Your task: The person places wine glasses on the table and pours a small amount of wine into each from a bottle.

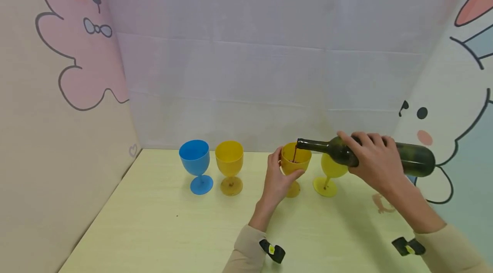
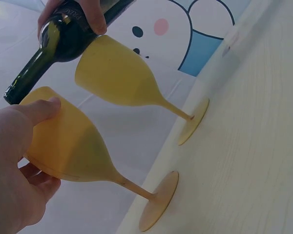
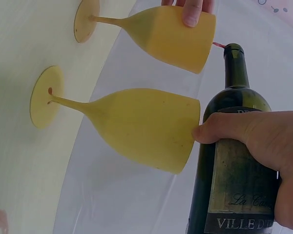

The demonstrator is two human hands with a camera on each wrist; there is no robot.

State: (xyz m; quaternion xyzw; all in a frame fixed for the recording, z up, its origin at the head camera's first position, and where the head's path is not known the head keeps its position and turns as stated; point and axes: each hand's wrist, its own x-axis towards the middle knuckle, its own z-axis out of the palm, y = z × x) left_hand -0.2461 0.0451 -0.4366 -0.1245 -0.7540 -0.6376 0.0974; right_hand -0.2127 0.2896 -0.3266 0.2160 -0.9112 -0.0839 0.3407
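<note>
Near the back edge of the tabletop (image 1: 154,230), four stemmed cups stand in a row. The left hand (image 1: 278,181) grips the golden cup (image 2: 73,141), third from the left, fingers and thumb curled round its bowl, its base on the tabletop. The right hand (image 1: 377,161) wraps its fingers round a dark green bottle (image 1: 339,153) tipped on its side, and a thin red stream (image 1: 295,152) runs from its mouth into that cup. Just beside stands a pale yellow cup (image 3: 146,129); whether the right thumb touches its rim I cannot tell. Toward the back left corner stand a blue cup (image 1: 194,157) and a second golden cup (image 1: 230,159), close together, with a wider gap between them and the left hand. Toward the right edge lies a reddish smear (image 1: 382,203).
</note>
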